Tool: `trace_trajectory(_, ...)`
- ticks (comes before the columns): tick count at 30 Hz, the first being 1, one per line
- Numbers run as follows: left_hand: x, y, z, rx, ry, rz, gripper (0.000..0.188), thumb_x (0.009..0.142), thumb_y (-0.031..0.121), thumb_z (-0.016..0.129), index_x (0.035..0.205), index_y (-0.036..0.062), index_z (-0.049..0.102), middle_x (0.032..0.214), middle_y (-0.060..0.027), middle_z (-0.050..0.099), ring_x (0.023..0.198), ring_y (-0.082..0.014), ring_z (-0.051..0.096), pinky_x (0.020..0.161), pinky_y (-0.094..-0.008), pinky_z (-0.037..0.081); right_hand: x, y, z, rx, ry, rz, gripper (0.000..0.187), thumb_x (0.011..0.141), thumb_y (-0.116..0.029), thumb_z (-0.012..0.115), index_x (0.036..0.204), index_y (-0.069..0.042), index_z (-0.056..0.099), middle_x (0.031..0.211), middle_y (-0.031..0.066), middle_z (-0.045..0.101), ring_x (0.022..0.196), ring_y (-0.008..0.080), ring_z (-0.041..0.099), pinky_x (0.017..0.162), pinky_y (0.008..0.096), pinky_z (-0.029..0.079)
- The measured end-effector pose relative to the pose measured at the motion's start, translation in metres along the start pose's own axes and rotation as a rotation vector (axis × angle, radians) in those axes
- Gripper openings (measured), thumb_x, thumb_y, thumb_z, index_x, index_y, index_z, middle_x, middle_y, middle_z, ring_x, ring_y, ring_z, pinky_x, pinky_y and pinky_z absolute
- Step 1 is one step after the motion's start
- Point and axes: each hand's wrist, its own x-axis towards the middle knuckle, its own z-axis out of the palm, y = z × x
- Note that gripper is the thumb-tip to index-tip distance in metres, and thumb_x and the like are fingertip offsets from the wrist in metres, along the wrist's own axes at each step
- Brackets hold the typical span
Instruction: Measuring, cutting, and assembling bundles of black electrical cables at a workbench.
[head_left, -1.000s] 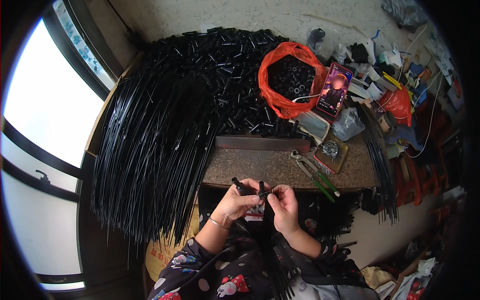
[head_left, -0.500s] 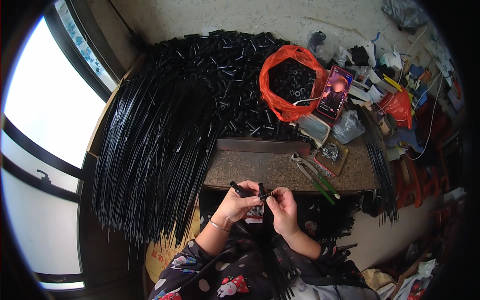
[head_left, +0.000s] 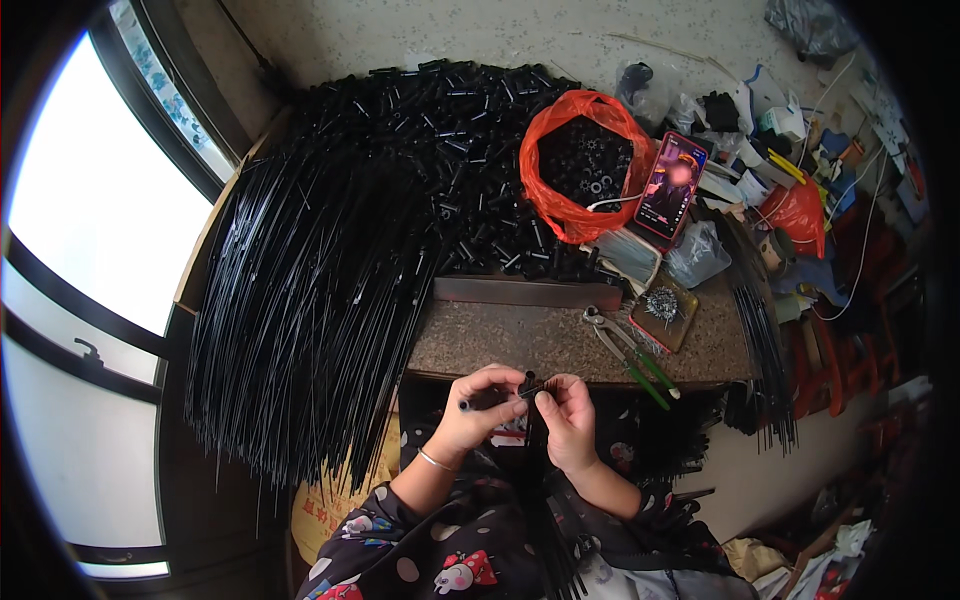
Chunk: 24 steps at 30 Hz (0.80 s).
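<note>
In front of the bench edge, my left hand (head_left: 466,424) is closed around a black tube (head_left: 482,400), whose open end sticks out on its left side. A short black tubular piece (head_left: 529,381) stands up between my two hands, by the left fingertips. My right hand (head_left: 571,420) pinches at this same piece with thumb and forefinger; how the parts join there is too small to tell. Above the hands, the bench (head_left: 500,335) carries a big heap of short black tubes (head_left: 440,150). Many long thin black rods (head_left: 300,330) hang over its left side.
A metal bar (head_left: 530,292) borders the heap. Beyond it sits a red plastic bag (head_left: 540,195) of small dark parts, beside a propped phone (head_left: 672,185). Green-handled pincers (head_left: 632,362) and a tray of small metal pieces (head_left: 662,305) lie right. More rods (head_left: 765,350) hang at right.
My left hand has turned, so the tube's open end has dropped from pointing up to pointing left. The piece between the hands has shifted slightly right; my right hand barely moved.
</note>
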Motion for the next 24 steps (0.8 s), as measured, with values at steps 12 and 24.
trace_trajectory(12,-0.007,-0.009,0.005,-0.368,0.102,-0.176,0.021,0.074,0.000,0.069,0.092,0.0021,0.058,0.081,-0.0050,0.061,0.071,-0.0115,0.057,0.067,-0.0247,0.048,0.002,0.011,-0.010,0.190,-0.107,0.201,0.014,0.087,-0.016,0.060,0.091,-0.005,0.052,0.086,0.0008,0.058,0.078,0.0079,0.055,0.069,0.0223,0.047)
trace_trajectory(24,0.005,0.009,-0.001,0.240,0.025,0.034,0.017,0.071,-0.002,0.069,0.086,-0.0023,0.061,0.076,-0.0067,0.061,0.061,-0.0173,0.058,0.054,-0.0273,0.047,0.002,0.013,-0.015,0.206,-0.139,0.225,0.017,0.088,-0.018,0.057,0.095,-0.004,0.051,0.085,0.0050,0.060,0.074,0.0128,0.059,0.070,0.0271,0.049)
